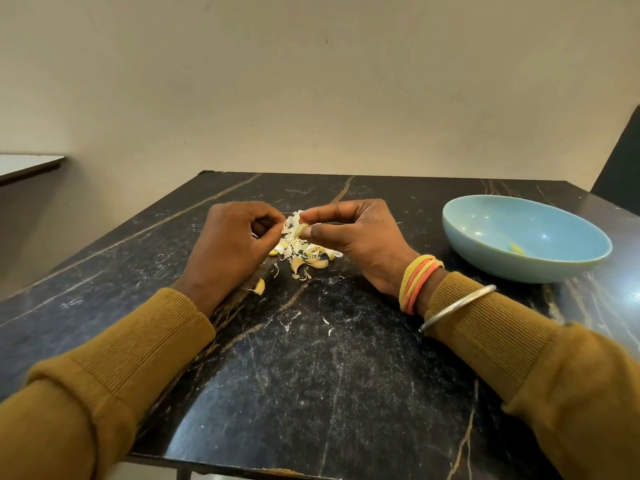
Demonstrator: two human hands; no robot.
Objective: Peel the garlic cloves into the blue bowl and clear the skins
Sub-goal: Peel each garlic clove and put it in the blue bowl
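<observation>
Clove (300,230): left of bowl (502,268), pinched by right hand (356,237).
Left hand (232,244): pinches its skin; should pull away steadily.
Skins (304,252): piled left of bowl.

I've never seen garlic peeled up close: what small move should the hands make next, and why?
Probably the left hand pulls the loose skin away and lets it fall on the pile. The right hand pinches a clove that is partly wrapped, so it seems not ready for the blue bowl.
</observation>
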